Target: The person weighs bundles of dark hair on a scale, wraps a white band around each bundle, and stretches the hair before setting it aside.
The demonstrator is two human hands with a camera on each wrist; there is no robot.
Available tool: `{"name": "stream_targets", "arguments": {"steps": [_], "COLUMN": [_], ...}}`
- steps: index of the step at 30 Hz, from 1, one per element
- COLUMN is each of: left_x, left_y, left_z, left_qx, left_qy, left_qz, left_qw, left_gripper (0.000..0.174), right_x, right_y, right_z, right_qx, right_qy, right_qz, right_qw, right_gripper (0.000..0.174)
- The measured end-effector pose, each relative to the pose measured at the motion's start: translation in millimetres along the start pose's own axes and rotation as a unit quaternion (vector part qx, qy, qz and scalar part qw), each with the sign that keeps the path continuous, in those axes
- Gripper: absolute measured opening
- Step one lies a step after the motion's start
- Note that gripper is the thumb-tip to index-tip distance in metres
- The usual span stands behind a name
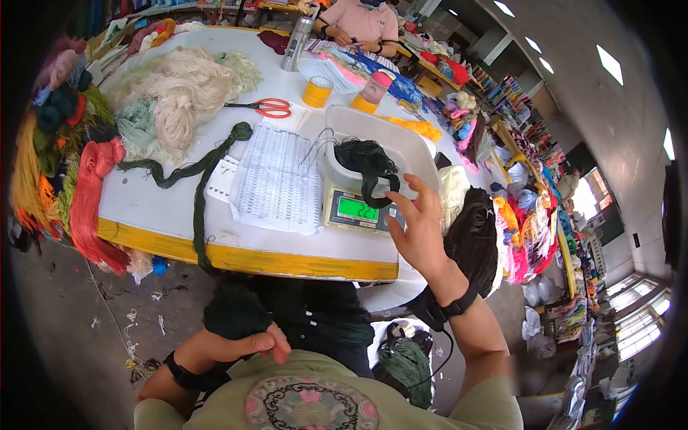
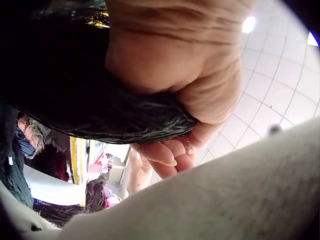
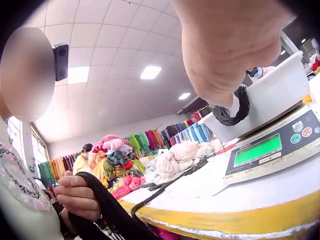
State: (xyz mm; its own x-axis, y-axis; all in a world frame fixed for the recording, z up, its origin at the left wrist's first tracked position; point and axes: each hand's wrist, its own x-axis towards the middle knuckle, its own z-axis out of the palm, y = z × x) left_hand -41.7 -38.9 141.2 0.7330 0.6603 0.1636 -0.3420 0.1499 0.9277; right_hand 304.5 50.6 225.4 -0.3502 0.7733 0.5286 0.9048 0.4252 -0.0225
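Note:
My left hand [image 1: 247, 347], low in front of my shirt, grips a dark green skein of thread [image 1: 233, 312]. In the left wrist view the fingers [image 2: 165, 155] curl round this dark bundle [image 2: 125, 117]. My right hand [image 1: 423, 233] is beside the digital scale [image 1: 358, 211], thumb and fingers spread apart. Its fingertips are right at a loop of dark green thread [image 1: 373, 190] that hangs over the rim of a white tub [image 1: 344, 172] on the scale. More of that thread lies inside the tub. A green display [image 3: 257, 151] is lit on the scale's front.
Printed sheets [image 1: 279, 179] lie left of the scale, with orange-handled scissors [image 1: 272, 107] behind. A long dark green strand [image 1: 201, 208] trails over the table's yellow edge [image 1: 251, 259]. Pale yarn [image 1: 179, 93] and coral skeins [image 1: 93, 201] lie leftward. Another person [image 1: 365, 25] sits across the table.

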Motion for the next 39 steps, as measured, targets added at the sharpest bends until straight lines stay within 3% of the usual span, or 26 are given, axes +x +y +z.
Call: {"name": "stream_targets", "arguments": {"steps": [5,7,9,11,12,13,14,15,16,17,20,22,23,25,26,27,29,31,32,33,34,36,37,38,39], "left_x": [-2,3,6,20,33,50,64,76,86,92,101,103,102,99,102,93,93,101,106,111,111,110,112,114,113], "left_y": [6,15,16,23,26,28,28,26,22,20,19,13,12,11,14,18,21,30,34,37,19,18,18,18,17], "left_z": [0,5,0,-2,4,13,16,19,25,26,36,40,39,34,32,33,34,46,55,60,55,61,63,63,62], "left_qx": [0.041,0.044,-0.005,0.041,0.056,0.073,0.017,-0.038,-0.078,-0.067,-0.067,-0.098,-0.095,0.037,0.189,0.179,0.2,0.346,0.441,0.531,0.524,0.516,0.509,0.519,0.519], "left_qy": [-0.031,0.004,-0.021,0.022,0.051,0.082,0.079,0.075,0.071,0.082,0.057,0.1,0.096,0.15,0.165,0.218,0.105,-0.013,-0.061,-0.107,-0.109,-0.081,-0.048,-0.038,-0.04], "left_qz": [-0.016,0.047,0.017,0.063,0.075,0.087,0.086,0.085,0.101,0.068,0.046,0.048,0.045,0.052,0.147,0.069,0.136,0.103,0.073,0.043,0.094,0.079,0.064,0.064,0.064], "left_qw": [0.999,0.998,1.0,0.997,0.994,0.99,0.993,0.993,0.989,0.992,0.995,0.989,0.99,0.987,0.957,0.957,0.965,0.932,0.892,0.84,0.839,0.849,0.857,0.851,0.852], "left_gripper": [0.03,0.036,0.044,0.05,0.053,0.056,0.058,0.061,0.066,0.068,0.069,0.054,0.054,0.035,0.022,0.019,0.017,0.031,0.037,0.043,0.046,0.045,0.043,0.041,0.041], "right_x": [13,9,4,-6,-15,-23,-27,-31,-37,-34,-41,-43,-43,-46,-62,-70,-88,-97,-99,-94,-94,-102,-109,-113,-119], "right_y": [-1,-3,-16,-36,-46,-58,-78,-97,-106,-118,-119,-114,-115,-115,-107,-102,-103,-99,-97,-90,-79,-61,-50,-36,-21], "right_z": [27,31,26,15,15,15,12,10,10,0,1,15,13,4,9,8,8,-1,-7,-18,-22,-19,-26,-30,-29], "right_qx": [-0.129,-0.182,-0.085,-0.056,0.107,0.268,0.44,0.596,0.597,0.669,0.656,0.607,0.607,0.524,0.414,0.318,0.334,0.367,0.401,0.462,0.474,0.502,0.524,0.576,0.576], "right_qy": [-0.014,-0.029,0.003,0.028,-0.02,-0.068,-0.07,-0.069,-0.085,-0.101,-0.1,0.016,0.021,0.026,-0.066,-0.162,-0.321,-0.315,-0.316,-0.28,-0.26,-0.202,-0.222,-0.263,-0.2], "right_qz": [-0.014,-0.007,-0.047,-0.043,0.032,0.105,0.161,0.212,0.199,0.226,0.262,0.145,0.147,0.127,0.133,0.069,-0.035,-0.013,-0.012,0.051,0.07,0.086,0.134,0.235,0.266], "right_qw": [0.991,0.983,0.995,0.997,0.994,0.955,0.88,0.771,0.772,0.701,0.701,0.781,0.781,0.842,0.898,0.931,0.886,0.875,0.86,0.84,0.838,0.837,0.811,0.737,0.747], "right_gripper": [0.037,0.032,0.022,0.021,0.018,0.016,0.015,0.014,0.014,0.011,0.009,0.007,0.007,0.01,0.016,0.023,0.025,0.025,0.024,0.02,0.019,0.017,0.017,0.014,0.012]}}
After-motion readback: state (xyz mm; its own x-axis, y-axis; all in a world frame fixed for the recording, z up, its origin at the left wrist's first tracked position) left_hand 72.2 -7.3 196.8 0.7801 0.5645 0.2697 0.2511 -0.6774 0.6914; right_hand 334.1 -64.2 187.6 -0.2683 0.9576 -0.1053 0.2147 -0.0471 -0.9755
